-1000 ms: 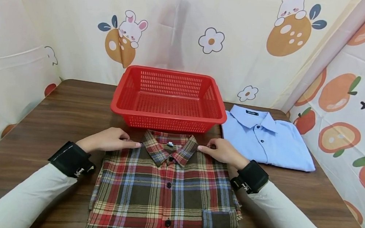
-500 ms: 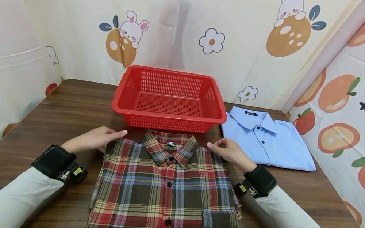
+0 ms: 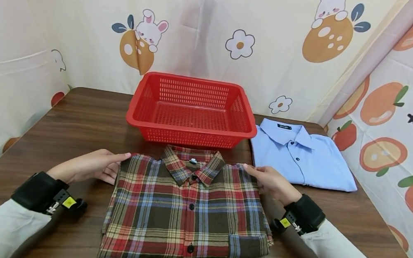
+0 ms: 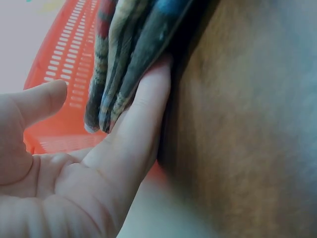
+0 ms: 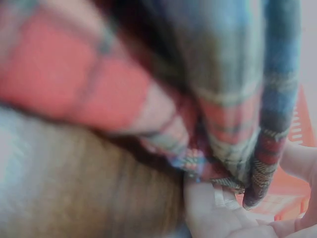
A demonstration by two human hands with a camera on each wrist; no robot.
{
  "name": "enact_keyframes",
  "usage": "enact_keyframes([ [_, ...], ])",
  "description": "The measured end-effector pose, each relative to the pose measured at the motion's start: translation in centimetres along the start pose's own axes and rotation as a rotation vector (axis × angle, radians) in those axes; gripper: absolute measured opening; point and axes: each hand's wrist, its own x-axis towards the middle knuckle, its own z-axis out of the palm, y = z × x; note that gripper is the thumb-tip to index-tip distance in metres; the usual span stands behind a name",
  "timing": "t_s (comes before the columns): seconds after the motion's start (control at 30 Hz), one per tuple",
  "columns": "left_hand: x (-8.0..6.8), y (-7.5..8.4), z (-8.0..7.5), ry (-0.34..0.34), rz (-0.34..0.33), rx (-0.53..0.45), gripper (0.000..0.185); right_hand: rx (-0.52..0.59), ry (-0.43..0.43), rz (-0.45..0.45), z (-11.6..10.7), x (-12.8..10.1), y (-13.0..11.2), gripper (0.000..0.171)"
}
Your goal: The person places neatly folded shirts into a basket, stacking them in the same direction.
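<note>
A folded plaid shirt [image 3: 169, 208] in red, green and cream lies collar-up on the table. At its left shoulder edge, my left hand [image 3: 94, 165] has straight fingers tucked beneath the folded layers. In the left wrist view the thumb [image 4: 47, 101] stands apart from the cloth. On the opposite side, my right hand [image 3: 274, 182] grips the shoulder edge, its thumb on top and its fingers below. Layers of the plaid cloth [image 5: 233, 114] fill much of the right wrist view and hide the fingertips there.
Behind the collar stands a red perforated basket [image 3: 190, 138] with nothing inside. A folded light blue shirt [image 3: 300, 161] lies to its right on the dark wooden table [image 3: 76, 124]. Printed curtains [image 3: 201, 29] enclose the back and sides.
Both hands have moved outward from beside the collar to the shirt's shoulder edges. The left fingers have slid under the cloth, and the right hand has taken hold. The shirt stays in place.
</note>
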Motion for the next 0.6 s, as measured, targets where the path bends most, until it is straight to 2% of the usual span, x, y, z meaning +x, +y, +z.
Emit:
enact_keyframes([
  [0.1, -0.4, -0.1, 0.4, -0.012, -0.005, -0.013, 0.062, 0.024, -0.033, -0.005, -0.1, -0.3, 0.4, 0.052],
  [0.23, -1.0, -0.3, 1.0, -0.069, -0.004, -0.065, 0.062, 0.054, -0.057, 0.008, -0.3, -0.8, 0.9, 0.049],
  [0.43, -1.8, -0.6, 1.7, -0.155, -0.008, -0.164, 0.069, 0.052, -0.08, 0.023, -0.6, -1.5, 1.6, 0.071],
  [0.6, -2.5, -1.1, 2.3, -0.176, -0.01, -0.198, 0.07, 0.066, -0.136, 0.009, -0.7, -2.2, 2.2, 0.075],
])
